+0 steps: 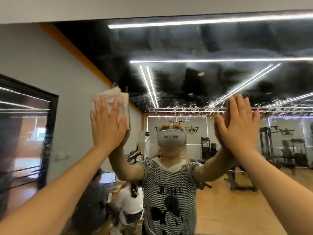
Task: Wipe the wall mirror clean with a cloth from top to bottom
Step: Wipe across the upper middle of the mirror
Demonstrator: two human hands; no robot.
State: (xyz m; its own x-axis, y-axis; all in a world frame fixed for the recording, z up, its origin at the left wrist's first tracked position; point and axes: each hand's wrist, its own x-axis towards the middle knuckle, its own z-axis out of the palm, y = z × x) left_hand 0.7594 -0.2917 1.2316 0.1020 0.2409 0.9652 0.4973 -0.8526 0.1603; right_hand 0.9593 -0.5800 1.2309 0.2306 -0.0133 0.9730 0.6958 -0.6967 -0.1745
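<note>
The wall mirror (211,48) fills almost the whole view, its top edge running just under the white wall strip. Streaks and white specks cover its upper part around the height of my hands. My left hand (105,126) presses a folded beige cloth (118,99) flat against the glass with straight fingers. My right hand (240,126) lies flat on the glass with straight fingers and holds nothing. Both arms reach up from the bottom corners.
The mirror reflects a person in a striped shirt with a headset, two other people low at the left, gym machines (288,150) on a wooden floor, and ceiling light strips. A dark-framed window (28,133) shows at the left in the reflection.
</note>
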